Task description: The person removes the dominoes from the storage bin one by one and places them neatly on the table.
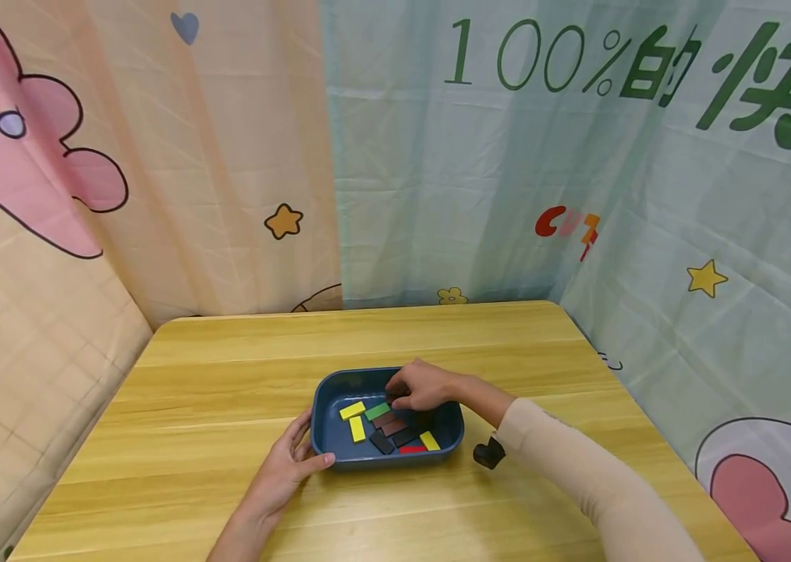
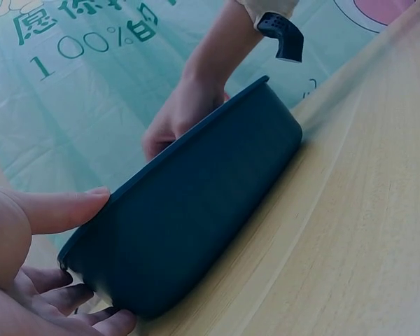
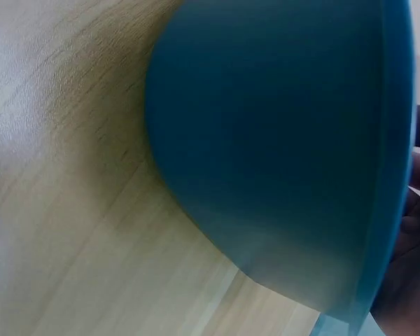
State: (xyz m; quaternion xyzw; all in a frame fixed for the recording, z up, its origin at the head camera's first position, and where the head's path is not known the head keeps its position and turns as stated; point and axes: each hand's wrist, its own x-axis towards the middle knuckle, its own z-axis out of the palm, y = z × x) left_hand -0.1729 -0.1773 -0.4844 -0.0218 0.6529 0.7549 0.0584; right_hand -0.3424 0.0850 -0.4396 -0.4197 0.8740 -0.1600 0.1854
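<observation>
- Step in hand, as I judge it: picking a block out of the tray [image 1: 339,382]; the right hand [image 1: 422,385] reaches down over the far rim into the tray, fingers curled over a dark block [image 1: 395,388] at the back; from the head view it seems to pinch that block, though the fingertips hide the contact, so I cannot tell for sure whether it has hold.
- The left hand [image 1: 289,464] steadies the tray at its near left corner; the thumb lies along the rim and the fingers curl round the outer wall, plain in the left wrist view, where the left hand [image 2: 28,238] clasps the tray [image 2: 196,217].
- The tray stands on the table [image 1: 192,406], about mid-table and near the person; the right wrist view shows only its blue wall [image 3: 280,140] close up and wood beside it.
- Blocks lie loose on the tray floor, just beside and below the right hand: a yellow block [image 1: 352,410], a green block [image 1: 377,410] touching it, a second yellow block [image 1: 357,428], brown and black ones in the middle, a red block [image 1: 413,449] and a third yellow block [image 1: 429,441] by the near wall.
- The next move, in my judgement, calls for a firm pinch on the dark block and a straight lift clear of the rim, with the left hand holding the tray so it does not slide.
</observation>
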